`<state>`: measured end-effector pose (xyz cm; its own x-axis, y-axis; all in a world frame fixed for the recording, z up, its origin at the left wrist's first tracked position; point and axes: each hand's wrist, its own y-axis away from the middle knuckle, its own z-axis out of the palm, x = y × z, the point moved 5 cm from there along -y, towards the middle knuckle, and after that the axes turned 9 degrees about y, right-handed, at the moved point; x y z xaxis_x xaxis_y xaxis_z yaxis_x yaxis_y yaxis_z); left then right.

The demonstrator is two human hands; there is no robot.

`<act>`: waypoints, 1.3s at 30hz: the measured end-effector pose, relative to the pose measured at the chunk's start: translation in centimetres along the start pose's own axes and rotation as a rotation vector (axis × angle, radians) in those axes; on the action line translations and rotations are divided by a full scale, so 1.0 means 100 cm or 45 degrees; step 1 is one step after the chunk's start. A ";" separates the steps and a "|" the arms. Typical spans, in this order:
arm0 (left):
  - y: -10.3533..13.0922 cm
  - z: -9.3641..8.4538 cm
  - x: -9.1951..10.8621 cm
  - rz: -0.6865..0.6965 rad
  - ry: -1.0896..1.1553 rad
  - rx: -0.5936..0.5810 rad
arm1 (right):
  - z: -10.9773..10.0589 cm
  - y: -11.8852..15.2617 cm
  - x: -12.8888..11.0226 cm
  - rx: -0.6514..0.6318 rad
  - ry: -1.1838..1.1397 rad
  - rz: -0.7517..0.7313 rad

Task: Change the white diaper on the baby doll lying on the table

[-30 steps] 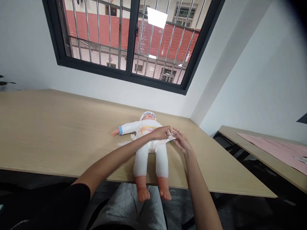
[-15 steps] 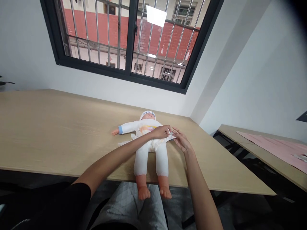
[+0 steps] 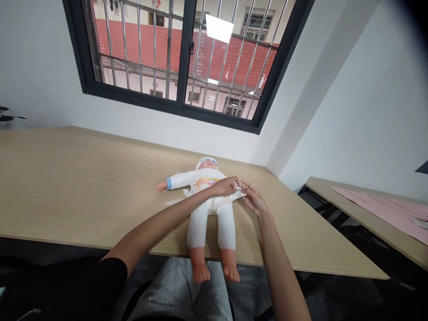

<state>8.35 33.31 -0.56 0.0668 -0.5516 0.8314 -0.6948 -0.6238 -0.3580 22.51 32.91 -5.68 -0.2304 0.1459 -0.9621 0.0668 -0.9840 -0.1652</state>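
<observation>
Left hand (image 3: 227, 186) and right hand (image 3: 256, 201), close together at the side of a baby doll (image 3: 205, 181); a white flap (image 3: 238, 195) of its diaper (image 3: 212, 207) lies between them. The left fingers are curled near the flap, with the left forearm crossing the doll's midsection; the right fingers are loosely spread, their tips by the flap's outer end. Whether either hand pinches the material cannot be told at this scale. Such a flap is probably best handled by steadying its base with one hand while the other draws the tip out flat under gentle tension, lest thin material crease or the doll be pulled askew. The doll lies face up on the table (image 3: 100, 187), its long axis running towards the person, nearly square to the near edge: head towards the window (image 3: 184, 58), legs roughly parallel, feet overhanging the edge.
</observation>
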 end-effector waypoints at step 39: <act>-0.003 -0.006 0.000 0.069 0.142 -0.160 | 0.000 0.002 -0.001 -0.014 0.125 -0.002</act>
<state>8.11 33.80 -0.22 -0.0482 -0.5130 0.8570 -0.7797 -0.5169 -0.3533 22.53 32.74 -5.62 -0.1342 0.1572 -0.9784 0.0773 -0.9827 -0.1685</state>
